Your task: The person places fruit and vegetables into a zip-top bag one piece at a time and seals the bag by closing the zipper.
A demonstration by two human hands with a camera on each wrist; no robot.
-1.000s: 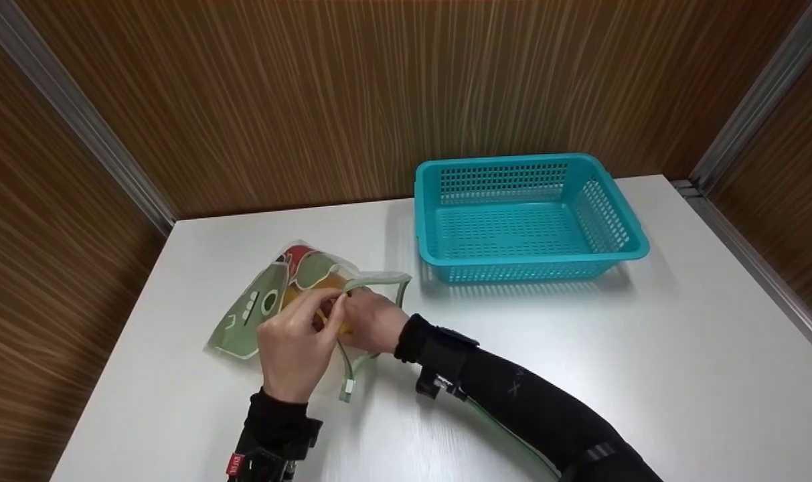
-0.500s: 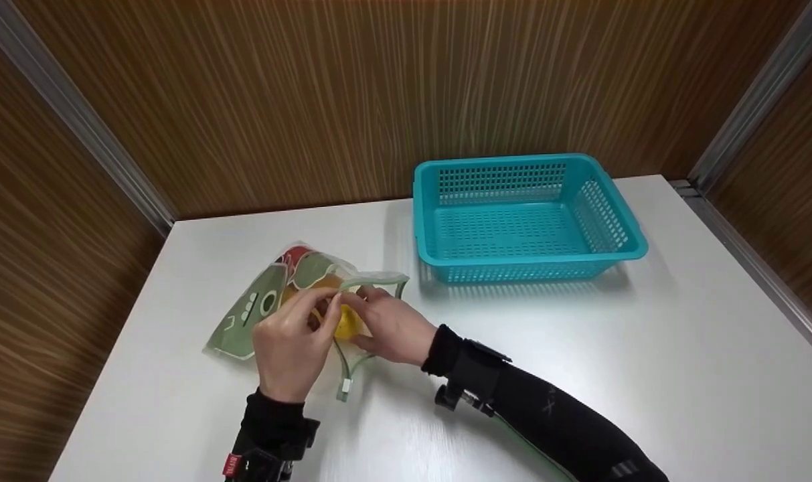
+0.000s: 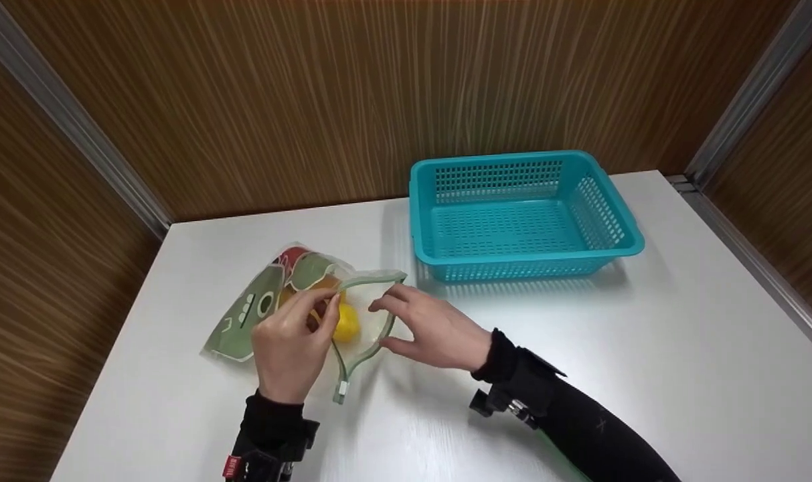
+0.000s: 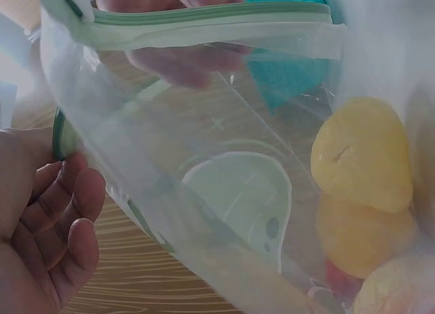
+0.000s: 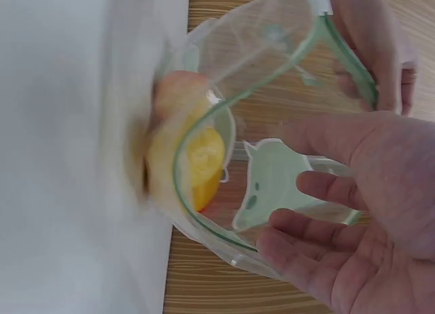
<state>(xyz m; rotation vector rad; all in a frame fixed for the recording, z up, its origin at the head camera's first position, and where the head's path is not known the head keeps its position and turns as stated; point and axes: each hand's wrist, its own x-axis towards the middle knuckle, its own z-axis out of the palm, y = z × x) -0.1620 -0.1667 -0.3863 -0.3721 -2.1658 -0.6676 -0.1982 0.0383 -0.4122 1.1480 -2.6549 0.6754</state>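
A clear zip bag (image 3: 248, 328) with green printed patterns lies on the white table, its green-edged mouth (image 3: 372, 279) gaping to the right. My left hand (image 3: 292, 345) pinches the upper side of that mouth between thumb and forefinger. Inside rest a yellow fruit (image 4: 363, 154), an orange-coloured fruit (image 4: 367, 236) and something red (image 4: 340, 278), partly hidden by the left hand in the head view. My right hand (image 3: 439, 328) is at the mouth's right rim, fingers loosely bent and holding nothing. A white zip slider (image 3: 343, 387) sits at the near corner of the mouth.
A turquoise plastic basket (image 3: 526, 258) with nothing in it stands at the back right of the table (image 3: 707, 321). Wood-grain panels (image 3: 406, 100) enclose the back and both sides.
My right hand has drawn back rightward out of the bag, leaving the yellow fruit showing inside. My left hand keeps its pinch on the bag's edge.
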